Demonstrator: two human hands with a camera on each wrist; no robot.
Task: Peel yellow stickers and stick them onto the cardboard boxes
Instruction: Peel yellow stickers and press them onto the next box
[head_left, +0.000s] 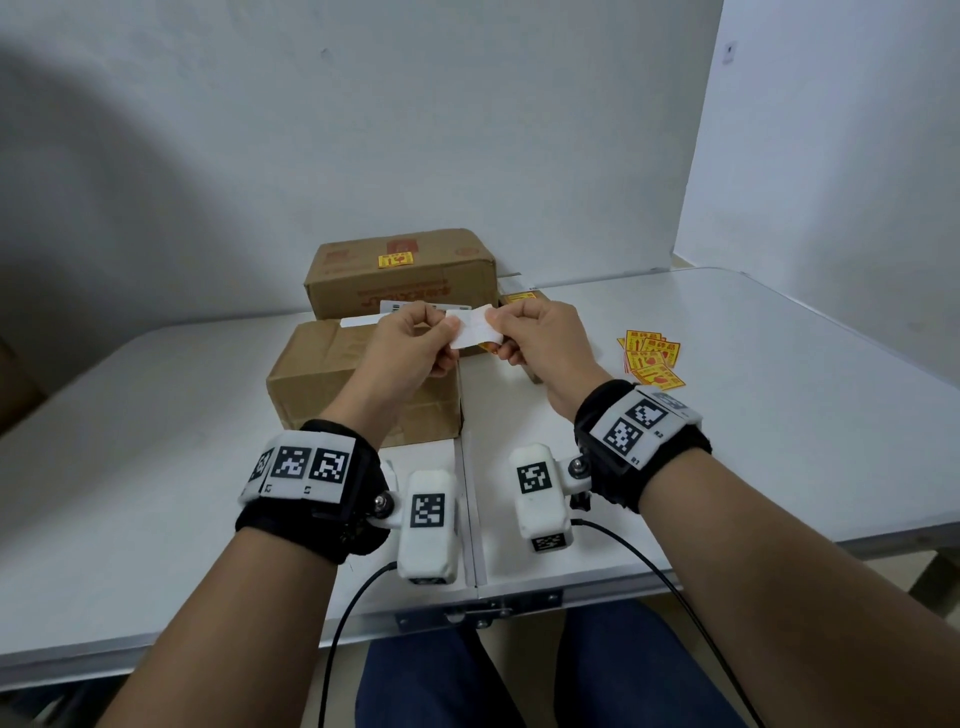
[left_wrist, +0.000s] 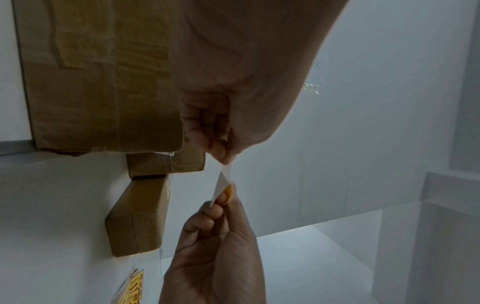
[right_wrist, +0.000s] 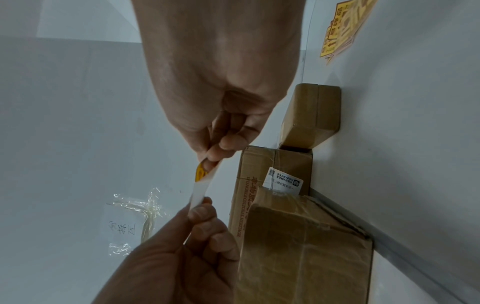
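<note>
White backing paper (head_left: 470, 332) is being pinched by the left hand (head_left: 415, 338) while the right hand (head_left: 540, 338) is pinching the yellow sticker (right_wrist: 201, 173), both above the near cardboard box (head_left: 322, 374); pulling slowly apart should be avoiding tearing

— What are the cardboard boxes (head_left: 363, 379) like?
— Matt brown corrugated card, creased, with glossy clear tape over the seams.
— The white backing paper (head_left: 470, 332)?
— Smooth paper with a slight sheen; the yellow sticker (right_wrist: 200, 172) looks glossy.
— The loose stickers (head_left: 652, 358)?
— Printed yellow paper, smooth.
— The table (head_left: 753, 415)?
— Smooth pale matt top with a metal hinge at the near edge.
— The wrist straps (head_left: 311, 499)?
— Black cloth.
</note>
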